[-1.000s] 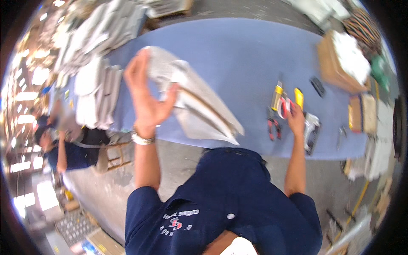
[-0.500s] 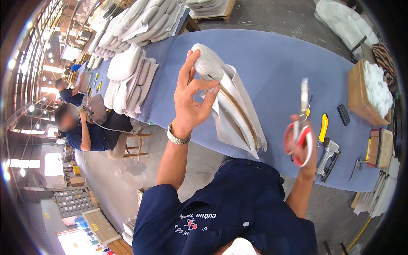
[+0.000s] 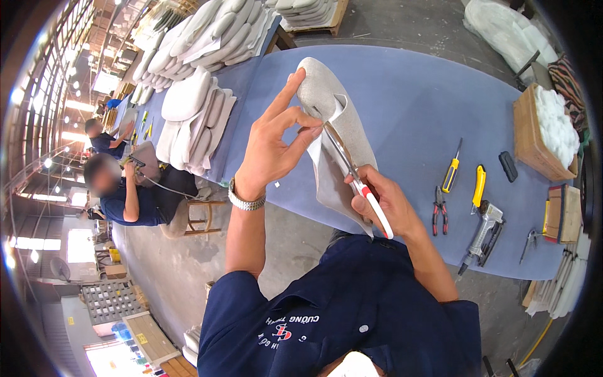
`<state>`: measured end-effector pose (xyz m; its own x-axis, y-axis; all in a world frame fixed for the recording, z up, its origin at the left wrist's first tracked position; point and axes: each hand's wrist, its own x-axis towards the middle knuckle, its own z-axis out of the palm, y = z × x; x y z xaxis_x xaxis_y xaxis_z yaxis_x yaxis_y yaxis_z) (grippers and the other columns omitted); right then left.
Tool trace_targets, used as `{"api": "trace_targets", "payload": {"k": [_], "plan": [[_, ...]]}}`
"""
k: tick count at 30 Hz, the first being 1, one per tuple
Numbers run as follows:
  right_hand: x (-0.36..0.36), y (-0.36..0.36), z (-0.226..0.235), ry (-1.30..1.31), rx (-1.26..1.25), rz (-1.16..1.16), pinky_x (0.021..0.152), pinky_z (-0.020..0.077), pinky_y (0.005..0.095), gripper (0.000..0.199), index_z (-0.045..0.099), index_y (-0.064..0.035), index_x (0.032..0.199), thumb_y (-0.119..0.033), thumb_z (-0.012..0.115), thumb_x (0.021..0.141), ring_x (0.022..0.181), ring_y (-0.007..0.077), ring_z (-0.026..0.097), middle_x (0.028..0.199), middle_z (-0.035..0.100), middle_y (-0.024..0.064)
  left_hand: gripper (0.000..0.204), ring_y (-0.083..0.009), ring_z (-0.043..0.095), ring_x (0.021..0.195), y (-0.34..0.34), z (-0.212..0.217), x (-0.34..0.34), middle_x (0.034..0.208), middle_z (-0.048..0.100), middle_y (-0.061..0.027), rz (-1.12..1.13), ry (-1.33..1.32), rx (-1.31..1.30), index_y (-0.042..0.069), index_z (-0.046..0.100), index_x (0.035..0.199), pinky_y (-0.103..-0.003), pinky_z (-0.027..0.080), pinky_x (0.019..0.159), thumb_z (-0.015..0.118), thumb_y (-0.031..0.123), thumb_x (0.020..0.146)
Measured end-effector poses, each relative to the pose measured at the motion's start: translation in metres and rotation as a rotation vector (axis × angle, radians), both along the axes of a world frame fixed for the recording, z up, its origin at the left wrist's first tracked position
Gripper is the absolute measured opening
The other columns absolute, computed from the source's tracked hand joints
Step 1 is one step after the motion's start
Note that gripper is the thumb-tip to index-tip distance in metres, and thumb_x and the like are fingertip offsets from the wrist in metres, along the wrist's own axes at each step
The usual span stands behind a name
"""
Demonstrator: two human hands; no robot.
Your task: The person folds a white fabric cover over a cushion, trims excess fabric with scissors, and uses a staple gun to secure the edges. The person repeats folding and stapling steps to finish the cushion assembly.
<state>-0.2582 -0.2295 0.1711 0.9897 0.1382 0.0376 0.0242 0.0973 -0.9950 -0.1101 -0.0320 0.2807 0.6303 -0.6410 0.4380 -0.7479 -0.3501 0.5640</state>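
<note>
Upright on its edge stands a light grey fabric-covered cushion [image 3: 347,103], its loose cloth hanging over the near side. My left hand [image 3: 276,141] pinches the cloth edge between thumb and forefinger, another finger reaching to the cushion's rounded top. In my right hand [image 3: 392,204] is a pair of scissors [image 3: 377,210] with red and white handles. Their blades lie along the cloth edge, pointing toward my left fingertips. Part of the blades is hidden by cloth, so I cannot tell how far apart they are.
On the blue table [image 3: 414,100], to the right, lie pliers [image 3: 440,210], a yellow screwdriver [image 3: 451,174], a yellow cutter [image 3: 479,185] and a staple gun [image 3: 483,235]. A carton of white stuffing [image 3: 534,138] stands beyond. Stacked cushions [image 3: 195,119] and a seated co-worker [image 3: 132,198] are left.
My right hand has brought the scissors leftward from over the tools to the cushion's cloth edge. The cushion has turned slightly, and my left hand still pinches its cloth.
</note>
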Motion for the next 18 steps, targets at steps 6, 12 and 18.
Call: {"api": "trace_targets", "payload": {"k": [6, 12, 18], "plan": [[0.002, -0.007, 0.006, -0.034, -0.071, -0.067, 0.065, 0.0433, 0.0308, 0.049, 0.064, -0.0053, 0.120, -0.045, 0.077, 0.094, 0.069, 0.0135, 0.051, 0.077, 0.054, 0.0034, 0.013, -0.0285, 0.061, 0.135, -0.003, 0.000, 0.002, 0.160, 0.047, -0.0216, -0.001, -0.086, 0.045, 0.004, 0.075, 0.090, -0.038, 0.054, 0.104, 0.082, -0.002, 0.081], [0.009, -0.021, 0.021, -0.084, -0.182, -0.056, 0.064, 0.0385, 0.0248, 0.050, 0.063, -0.0028, 0.120, -0.045, 0.075, 0.096, 0.071, 0.0071, 0.045, 0.081, 0.048, -0.0024, 0.015, -0.0295, 0.058, 0.138, -0.008, -0.003, 0.001, 0.162, 0.044, -0.0186, -0.049, -0.013, -0.017, 0.007, 0.078, 0.092, -0.042, 0.055, 0.106, 0.082, -0.002, 0.081], [0.010, -0.022, 0.018, -0.074, -0.162, -0.083, 0.065, 0.0425, 0.0296, 0.054, 0.065, -0.0041, 0.117, -0.051, 0.077, 0.093, 0.071, 0.0112, 0.050, 0.078, 0.054, 0.0007, 0.016, -0.0323, 0.055, 0.141, -0.011, -0.001, -0.002, 0.162, 0.044, -0.0179, -0.033, -0.038, 0.011, 0.008, 0.078, 0.091, -0.045, 0.054, 0.109, 0.082, -0.003, 0.080]]}}
